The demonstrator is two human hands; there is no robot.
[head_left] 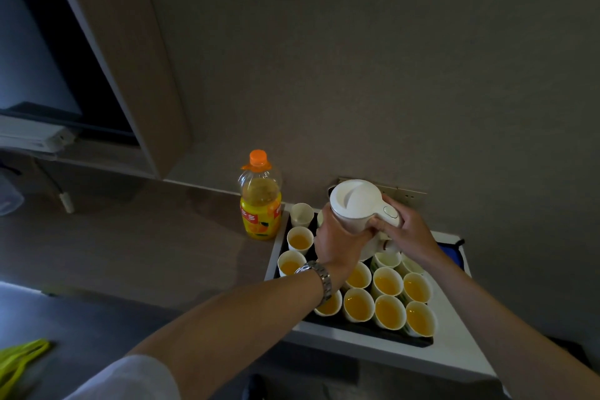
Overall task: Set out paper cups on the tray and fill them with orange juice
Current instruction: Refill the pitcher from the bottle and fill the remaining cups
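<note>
A dark tray with a white rim (367, 343) holds several white paper cups filled with orange juice (388, 284); one cup (302, 214) at the far left corner looks empty. An orange juice bottle (260, 201) with an orange cap stands upright on the counter just left of the tray. Above the tray's far end I hold a white electric kettle (357, 201). My left hand (337, 243) grips its body from below and the side. My right hand (407, 230) grips its handle. My left forearm hides parts of some cups.
The tray lies against a grey wall, with a wall socket plate (409, 193) behind the kettle. A blue item (449, 253) sits at the tray's right edge. Wooden counter stretches left; a dark screen (35, 52) and a yellow-green bag (19, 357) are at the left.
</note>
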